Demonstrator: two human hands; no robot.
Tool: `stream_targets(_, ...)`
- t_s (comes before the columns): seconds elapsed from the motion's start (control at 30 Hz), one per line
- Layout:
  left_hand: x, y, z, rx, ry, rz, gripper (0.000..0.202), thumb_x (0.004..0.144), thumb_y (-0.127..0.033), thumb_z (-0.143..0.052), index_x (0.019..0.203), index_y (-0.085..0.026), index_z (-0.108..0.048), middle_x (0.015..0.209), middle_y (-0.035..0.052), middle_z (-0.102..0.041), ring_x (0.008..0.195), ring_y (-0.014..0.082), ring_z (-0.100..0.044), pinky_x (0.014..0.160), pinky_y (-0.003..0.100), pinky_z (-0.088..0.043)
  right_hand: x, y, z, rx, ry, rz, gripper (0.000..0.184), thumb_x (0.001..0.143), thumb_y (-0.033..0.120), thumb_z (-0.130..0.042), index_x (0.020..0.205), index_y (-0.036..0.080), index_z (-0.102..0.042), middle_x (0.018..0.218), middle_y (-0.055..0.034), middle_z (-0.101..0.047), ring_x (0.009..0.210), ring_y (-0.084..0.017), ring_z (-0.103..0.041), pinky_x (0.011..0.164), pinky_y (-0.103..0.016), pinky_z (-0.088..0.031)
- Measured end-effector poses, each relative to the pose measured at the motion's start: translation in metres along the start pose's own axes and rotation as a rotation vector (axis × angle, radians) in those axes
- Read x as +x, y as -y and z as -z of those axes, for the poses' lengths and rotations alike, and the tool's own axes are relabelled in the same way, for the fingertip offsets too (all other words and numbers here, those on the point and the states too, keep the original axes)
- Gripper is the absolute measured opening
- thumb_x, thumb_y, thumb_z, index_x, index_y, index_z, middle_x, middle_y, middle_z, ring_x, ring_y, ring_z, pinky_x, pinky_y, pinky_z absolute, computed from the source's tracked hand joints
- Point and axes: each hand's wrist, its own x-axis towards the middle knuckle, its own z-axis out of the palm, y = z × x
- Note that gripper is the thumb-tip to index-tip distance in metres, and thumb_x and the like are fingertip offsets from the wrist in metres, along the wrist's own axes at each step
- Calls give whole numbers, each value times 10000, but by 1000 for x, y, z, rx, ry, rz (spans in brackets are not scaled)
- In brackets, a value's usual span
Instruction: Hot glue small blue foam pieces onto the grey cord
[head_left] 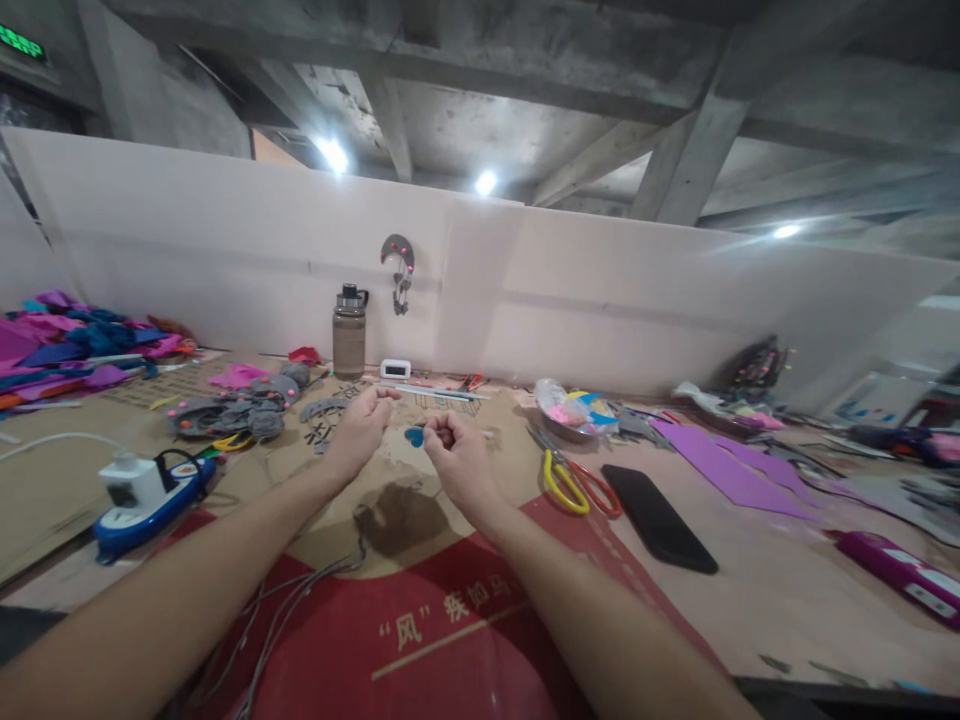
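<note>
Both my arms reach out over a cardboard-covered table (750,590). My left hand (358,428) is closed in a loose fist with thumb and fingertips pinched; what it holds, if anything, is too small to make out. My right hand (459,458) is closed, pinching a small blue heart-shaped piece (414,436) that shows just left of its fingers. The two hands are a short gap apart, above a dark stain (401,518) on the cardboard.
Yellow- and red-handled scissors (574,480) and a black phone (658,517) lie right of my hands, with purple felt sheets (731,468) beyond. A glue gun on a blue stand (142,492), grey felt pieces (240,410), a water bottle (349,333) and a white partition wall (600,300) are around.
</note>
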Motion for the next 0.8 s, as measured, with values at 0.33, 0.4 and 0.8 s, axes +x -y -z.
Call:
stream_targets(0.33,5,-6,3,-46,257,-101,386,795,-463,-460,749,-143,-670,614,21,-540,489,86,-421,430,206,-295,4,-4,6,-71,-15,24,104,755,282,-471,710,190,-484,597,39,-426,535,-90,-364,509,-216,-296)
stream_targets(0.4,3,-13,4,42,327,-138,348,793,-432,-478,784,-155,-688,526,2,-519,463,90,-423,426,204,-297,4,-7,6,-98,-11,37,100,756,280,-472,708,193,-487,594,39,-427,537,-93,-367,512,-219,-295)
stream_targets(0.8,-6,-18,4,321,290,-275,167,721,-241,-570,792,-175,-707,510,8,-600,456,117,-538,448,209,-396,4,-14,6,-145,20,109,197,822,334,-435,847,186,-564,744,-17,-561,669,-133,-482,628,-254,-370)
